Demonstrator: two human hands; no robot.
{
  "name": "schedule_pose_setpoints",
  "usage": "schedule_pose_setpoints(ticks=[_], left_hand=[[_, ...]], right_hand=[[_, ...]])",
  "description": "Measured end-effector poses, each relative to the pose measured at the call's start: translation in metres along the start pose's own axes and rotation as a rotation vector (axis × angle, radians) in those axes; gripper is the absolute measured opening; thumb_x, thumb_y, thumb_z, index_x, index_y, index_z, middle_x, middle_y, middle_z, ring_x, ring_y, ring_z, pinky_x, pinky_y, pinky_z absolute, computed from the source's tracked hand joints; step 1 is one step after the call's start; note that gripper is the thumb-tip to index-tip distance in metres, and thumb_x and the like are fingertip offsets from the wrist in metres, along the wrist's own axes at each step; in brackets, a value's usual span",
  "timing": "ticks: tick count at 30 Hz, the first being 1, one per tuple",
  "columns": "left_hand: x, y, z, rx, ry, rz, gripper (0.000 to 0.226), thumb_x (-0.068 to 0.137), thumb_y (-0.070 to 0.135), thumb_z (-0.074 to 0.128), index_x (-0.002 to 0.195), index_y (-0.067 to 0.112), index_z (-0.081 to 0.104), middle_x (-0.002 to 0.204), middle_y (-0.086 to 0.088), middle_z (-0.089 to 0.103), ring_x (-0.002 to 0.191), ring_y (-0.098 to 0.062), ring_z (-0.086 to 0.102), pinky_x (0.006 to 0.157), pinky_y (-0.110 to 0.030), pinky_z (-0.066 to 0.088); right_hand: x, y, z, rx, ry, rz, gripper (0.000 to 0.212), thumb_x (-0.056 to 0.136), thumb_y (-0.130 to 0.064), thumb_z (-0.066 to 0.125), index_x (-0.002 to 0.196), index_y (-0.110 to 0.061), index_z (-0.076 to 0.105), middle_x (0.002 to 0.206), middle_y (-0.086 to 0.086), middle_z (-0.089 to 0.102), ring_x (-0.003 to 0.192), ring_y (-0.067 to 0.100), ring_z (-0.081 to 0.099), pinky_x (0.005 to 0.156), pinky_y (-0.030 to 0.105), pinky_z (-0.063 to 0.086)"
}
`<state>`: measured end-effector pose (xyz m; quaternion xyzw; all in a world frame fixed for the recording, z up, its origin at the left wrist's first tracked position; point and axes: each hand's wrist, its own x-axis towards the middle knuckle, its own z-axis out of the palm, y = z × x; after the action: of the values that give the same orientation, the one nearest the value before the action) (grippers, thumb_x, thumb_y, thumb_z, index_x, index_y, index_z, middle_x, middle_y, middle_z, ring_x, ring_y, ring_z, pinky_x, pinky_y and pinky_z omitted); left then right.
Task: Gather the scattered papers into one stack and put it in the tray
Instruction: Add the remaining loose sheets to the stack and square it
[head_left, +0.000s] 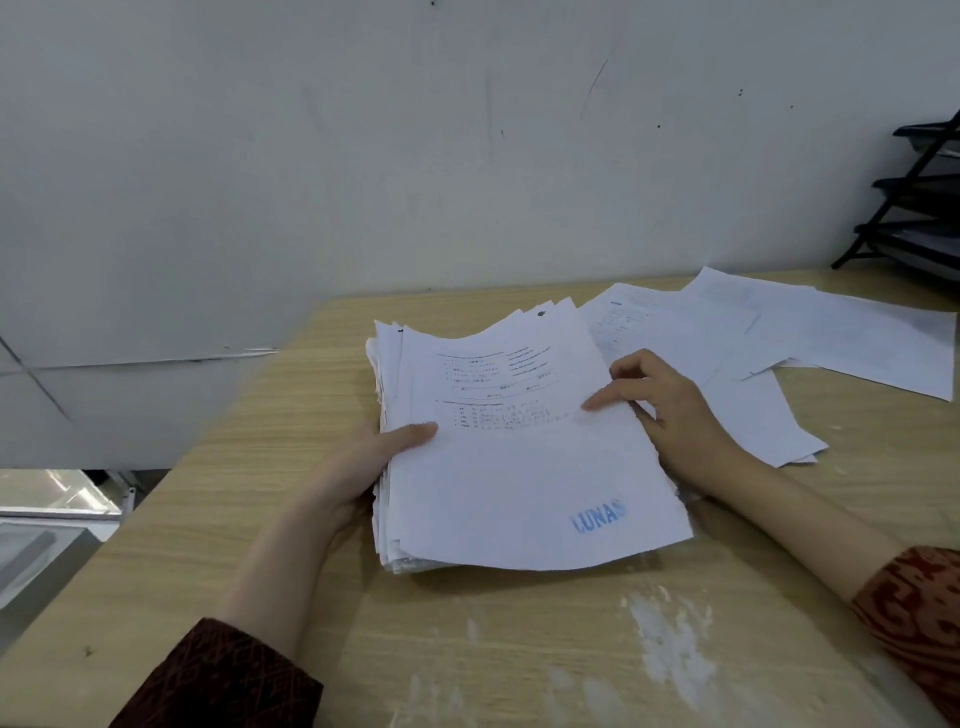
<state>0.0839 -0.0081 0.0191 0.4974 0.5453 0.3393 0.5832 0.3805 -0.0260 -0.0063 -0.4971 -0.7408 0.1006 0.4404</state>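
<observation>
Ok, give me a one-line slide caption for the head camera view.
Both hands steady a paper stack on the wooden table; loose sheets remain near the tray.

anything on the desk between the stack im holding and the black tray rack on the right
Yes. Loose sheets lie spread on the table between the stack and the tray rack. They are flat, so the stack can pass above them, but they are not yet gathered.
</observation>
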Motion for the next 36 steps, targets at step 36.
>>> schedule_pose_setpoints(ticks=[36], left_hand=[[0.0,0.0,0.0,-0.073,0.085,-0.072,0.021,0.092,0.018,0.057,0.11,0.009,0.061,0.104,-0.012,0.071,0.093,-0.03,0.067,0.076,-0.039,0.052]], right_hand=[[-0.001,-0.02,-0.043,-0.065,-0.015,-0.09,0.01,0.094,-0.022,0.051,0.092,-0.022,0.061,0.086,-0.021,0.063,0.084,-0.004,0.058,0.075,0.013,0.043]])
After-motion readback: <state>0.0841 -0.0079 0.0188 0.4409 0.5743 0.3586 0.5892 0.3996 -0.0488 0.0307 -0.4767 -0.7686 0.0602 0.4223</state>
